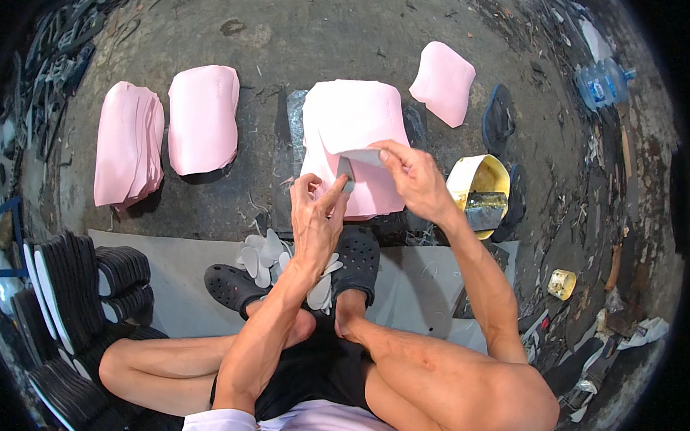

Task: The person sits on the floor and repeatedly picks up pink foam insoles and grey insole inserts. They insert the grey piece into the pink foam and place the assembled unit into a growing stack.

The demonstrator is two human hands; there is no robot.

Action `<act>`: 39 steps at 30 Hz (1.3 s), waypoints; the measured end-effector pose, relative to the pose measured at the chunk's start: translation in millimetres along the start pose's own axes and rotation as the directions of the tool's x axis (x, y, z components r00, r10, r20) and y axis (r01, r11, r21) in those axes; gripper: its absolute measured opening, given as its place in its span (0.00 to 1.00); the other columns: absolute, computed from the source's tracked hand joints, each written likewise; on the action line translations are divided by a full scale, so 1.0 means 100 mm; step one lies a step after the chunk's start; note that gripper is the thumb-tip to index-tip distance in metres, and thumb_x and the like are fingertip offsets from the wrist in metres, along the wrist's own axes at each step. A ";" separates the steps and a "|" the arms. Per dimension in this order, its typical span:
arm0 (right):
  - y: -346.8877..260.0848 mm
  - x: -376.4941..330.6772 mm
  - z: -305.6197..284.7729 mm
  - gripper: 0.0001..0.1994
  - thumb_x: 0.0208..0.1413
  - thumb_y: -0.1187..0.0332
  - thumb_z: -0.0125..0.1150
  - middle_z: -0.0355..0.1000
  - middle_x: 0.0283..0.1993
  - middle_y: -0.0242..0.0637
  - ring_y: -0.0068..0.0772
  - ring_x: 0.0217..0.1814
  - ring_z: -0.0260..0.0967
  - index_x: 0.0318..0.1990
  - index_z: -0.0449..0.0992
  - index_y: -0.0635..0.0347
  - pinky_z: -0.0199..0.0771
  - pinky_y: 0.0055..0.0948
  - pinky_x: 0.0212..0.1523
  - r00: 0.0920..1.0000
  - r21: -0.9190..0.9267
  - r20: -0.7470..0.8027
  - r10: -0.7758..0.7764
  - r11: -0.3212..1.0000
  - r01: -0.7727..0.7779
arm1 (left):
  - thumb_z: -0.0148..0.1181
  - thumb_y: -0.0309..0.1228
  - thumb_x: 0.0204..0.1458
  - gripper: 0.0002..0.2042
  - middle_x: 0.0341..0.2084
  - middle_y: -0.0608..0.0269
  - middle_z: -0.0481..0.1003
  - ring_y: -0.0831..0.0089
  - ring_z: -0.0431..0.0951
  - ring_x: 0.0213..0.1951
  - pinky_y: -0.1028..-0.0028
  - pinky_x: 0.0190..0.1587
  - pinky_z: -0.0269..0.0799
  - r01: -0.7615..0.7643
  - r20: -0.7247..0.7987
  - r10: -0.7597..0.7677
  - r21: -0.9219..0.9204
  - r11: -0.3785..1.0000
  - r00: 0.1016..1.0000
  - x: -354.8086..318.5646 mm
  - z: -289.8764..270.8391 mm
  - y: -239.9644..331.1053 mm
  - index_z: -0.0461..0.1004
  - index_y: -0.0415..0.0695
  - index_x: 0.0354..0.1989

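While fingers (332, 197) grip a piece (345, 170) and a sheet (364, 155), a tub (476, 175) carries a block (486, 202).

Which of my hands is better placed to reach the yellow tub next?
Probably your right hand: it's nearer the yellow tub, though it pinches a lifted sheet. Your left hand is farther away, holding a small grey piece.
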State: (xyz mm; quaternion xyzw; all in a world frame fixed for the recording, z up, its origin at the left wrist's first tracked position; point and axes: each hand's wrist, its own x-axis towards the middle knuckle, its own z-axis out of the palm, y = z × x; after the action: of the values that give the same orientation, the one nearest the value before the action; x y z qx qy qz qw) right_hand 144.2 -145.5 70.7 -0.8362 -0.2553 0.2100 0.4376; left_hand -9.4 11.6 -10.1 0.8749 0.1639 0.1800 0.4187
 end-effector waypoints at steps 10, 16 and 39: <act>0.09 -0.19 0.19 0.13 0.78 0.72 0.57 0.84 0.48 0.60 0.62 0.51 0.84 0.62 0.83 0.64 0.82 0.52 0.55 0.998 -0.076 0.041 -0.040 0.996 0.043 | 0.77 0.29 0.62 0.15 0.50 0.48 0.74 0.53 0.74 0.52 0.57 0.55 0.77 0.038 0.013 -0.038 -0.001 0.999 0.999 0.02 0.02 -0.02 0.93 0.47 0.57; 0.05 -0.18 0.19 0.13 0.77 0.71 0.59 0.85 0.50 0.58 0.62 0.54 0.84 0.61 0.85 0.63 0.82 0.52 0.56 0.999 -0.081 0.047 0.004 0.997 0.000 | 0.79 0.29 0.61 0.14 0.49 0.50 0.74 0.55 0.74 0.53 0.58 0.54 0.77 0.055 0.015 -0.055 -0.015 0.998 0.998 0.03 0.02 -0.01 0.93 0.49 0.55; 0.91 1.49 -0.14 0.29 0.76 0.47 0.57 0.85 0.50 0.70 0.70 0.60 0.86 0.65 0.85 0.66 0.82 0.62 0.63 0.895 -0.433 -0.446 -0.010 0.878 -0.205 | 0.79 0.33 0.57 0.18 0.53 0.49 0.82 0.49 0.80 0.56 0.54 0.61 0.76 0.183 0.094 -0.196 0.132 0.974 0.976 -0.39 -0.57 -0.21 0.87 0.44 0.54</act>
State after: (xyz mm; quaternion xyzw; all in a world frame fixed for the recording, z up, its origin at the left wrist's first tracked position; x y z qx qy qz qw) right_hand 290.4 -107.5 -17.2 -0.9543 -0.1506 -0.0276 0.2566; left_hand -72.6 45.7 -0.7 0.8876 0.2352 0.0820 0.3874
